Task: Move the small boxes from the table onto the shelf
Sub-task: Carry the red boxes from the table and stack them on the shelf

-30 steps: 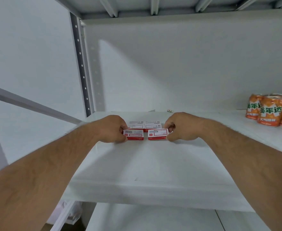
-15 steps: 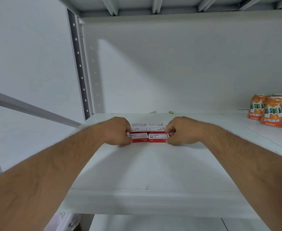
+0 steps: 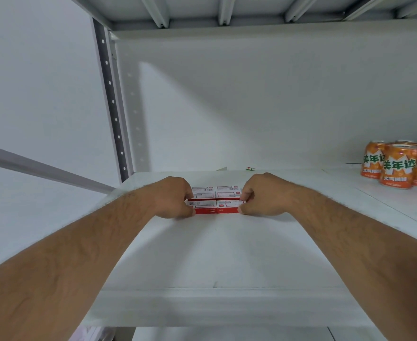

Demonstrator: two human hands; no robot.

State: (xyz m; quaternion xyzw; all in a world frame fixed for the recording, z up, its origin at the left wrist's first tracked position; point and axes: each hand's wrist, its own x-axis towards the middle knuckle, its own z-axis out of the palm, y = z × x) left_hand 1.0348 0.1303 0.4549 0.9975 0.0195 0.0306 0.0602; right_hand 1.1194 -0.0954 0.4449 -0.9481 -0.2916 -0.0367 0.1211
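Several small red-and-white boxes lie flat in a tight block on the white shelf (image 3: 227,254). The front left box (image 3: 204,207) is pinched at its left end by my left hand (image 3: 175,196). The front right box (image 3: 228,206) is held at its right end by my right hand (image 3: 261,194). Both front boxes rest on the shelf, pushed up against the two back boxes (image 3: 216,192). My fingers hide the outer ends of the boxes.
A group of orange drink cans (image 3: 399,164) stands on the shelf at the far right. A perforated upright post (image 3: 111,104) rises at the left back corner. The shelf above closes off the space overhead. A small scrap (image 3: 250,168) lies by the back wall.
Both hands pushed the two front boxes back and set them down flat against the rear pair. The camera moved slightly closer.
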